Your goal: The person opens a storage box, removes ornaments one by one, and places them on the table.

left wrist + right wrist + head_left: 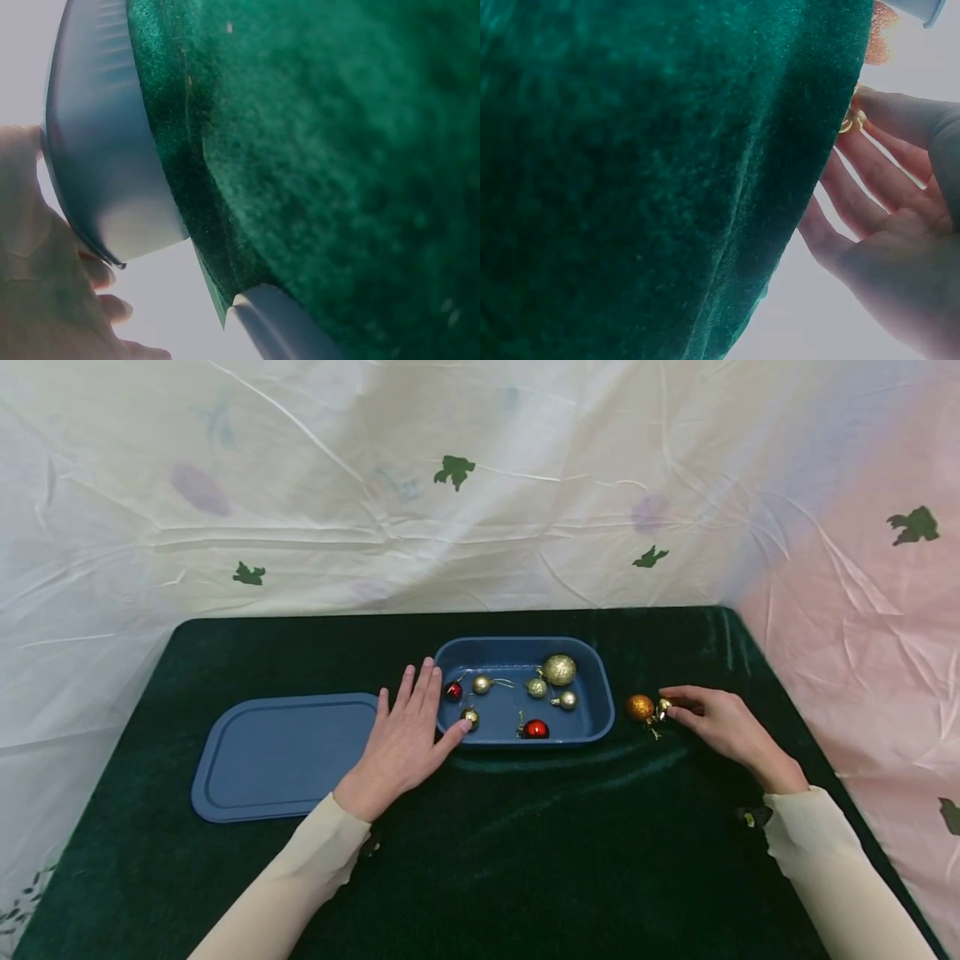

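My left hand (405, 735) rests with straight fingers against the left end of the blue box (606, 706), its thumb over the near rim. Inside the box lie several small baubles, among them a red bauble (536, 729), a large glittery gold bauble (559, 670) and a dark red bauble (453, 691). To the right of the box, my right hand (712, 720) pinches a small gold bauble (663, 705) between thumb and fingers. Right beside it on the cloth sits an orange glitter bauble (640, 707). In the right wrist view the pinched bauble is mostly hidden.
A flat blue lid (277, 760) lies left of the box, partly behind my left forearm. Dark green velvet cloth (555, 852) covers the table. A pale patterned curtain (540, 527) hangs behind the table's far edge, with a pink one at the right.
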### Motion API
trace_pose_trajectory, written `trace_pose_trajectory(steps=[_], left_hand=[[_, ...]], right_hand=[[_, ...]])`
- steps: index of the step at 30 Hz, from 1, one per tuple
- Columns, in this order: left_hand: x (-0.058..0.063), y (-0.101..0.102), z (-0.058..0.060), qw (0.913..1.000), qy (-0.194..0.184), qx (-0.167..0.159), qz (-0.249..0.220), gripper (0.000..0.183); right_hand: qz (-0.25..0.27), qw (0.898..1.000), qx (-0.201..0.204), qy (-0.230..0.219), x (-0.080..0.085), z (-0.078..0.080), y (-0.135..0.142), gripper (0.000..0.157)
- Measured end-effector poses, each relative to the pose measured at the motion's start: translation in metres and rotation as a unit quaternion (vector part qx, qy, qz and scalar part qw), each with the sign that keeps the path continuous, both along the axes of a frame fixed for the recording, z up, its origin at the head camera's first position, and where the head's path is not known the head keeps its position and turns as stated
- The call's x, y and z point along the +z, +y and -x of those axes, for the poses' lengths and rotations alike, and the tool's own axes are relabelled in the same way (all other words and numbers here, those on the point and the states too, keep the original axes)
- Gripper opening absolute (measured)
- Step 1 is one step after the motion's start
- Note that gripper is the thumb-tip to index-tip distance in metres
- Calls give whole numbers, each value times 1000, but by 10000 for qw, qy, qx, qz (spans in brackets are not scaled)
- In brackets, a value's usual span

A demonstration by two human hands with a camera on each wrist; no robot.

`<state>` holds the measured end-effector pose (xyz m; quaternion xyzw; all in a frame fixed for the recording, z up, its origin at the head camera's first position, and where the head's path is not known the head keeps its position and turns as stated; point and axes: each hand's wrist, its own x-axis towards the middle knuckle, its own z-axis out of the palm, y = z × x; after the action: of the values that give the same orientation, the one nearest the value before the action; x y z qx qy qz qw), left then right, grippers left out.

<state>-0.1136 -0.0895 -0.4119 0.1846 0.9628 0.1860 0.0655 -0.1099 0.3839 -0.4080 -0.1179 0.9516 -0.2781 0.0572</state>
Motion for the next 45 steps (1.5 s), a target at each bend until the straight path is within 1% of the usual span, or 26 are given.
trace_pose_trajectory(steps=[3,8,12,15,21,25,30,34,40,45], left_hand=[[0,0,0,10000,45,-2,27,93],[1,-1,0,10000,48,12,-1,93],[2,-2,-1,10000,21,-13,-2,91],[2,-3,-1,10000,29,-44,-16,86],[2,-4,-1,9998,104,-130,-123,73],[1,-4,0,9996,172,-173,-110,72],[1,-4,0,9998,138,-140,-59,70],[1,-2,0,9999,85,-87,-39,69],[0,0,0,9999,133,-77,-58,68],[-1,0,0,9998,188,-104,-37,68]], right_hand=[[12,9999,-68,-104,2,0,-2,36],[15,9996,-287,-49,10,-5,-6,40],[96,9978,-607,240,17,-11,-11,41],[252,9950,-779,574,22,-16,-19,41],[527,9876,-904,1169,31,-25,-42,35],[767,9842,-757,1405,38,-29,-57,32],[1035,9803,-390,1638,43,-30,-72,30],[1111,9774,-108,1796,45,-31,-84,29],[1187,9758,338,1805,45,-30,-104,32],[1284,9763,636,1624,42,-27,-117,34]])
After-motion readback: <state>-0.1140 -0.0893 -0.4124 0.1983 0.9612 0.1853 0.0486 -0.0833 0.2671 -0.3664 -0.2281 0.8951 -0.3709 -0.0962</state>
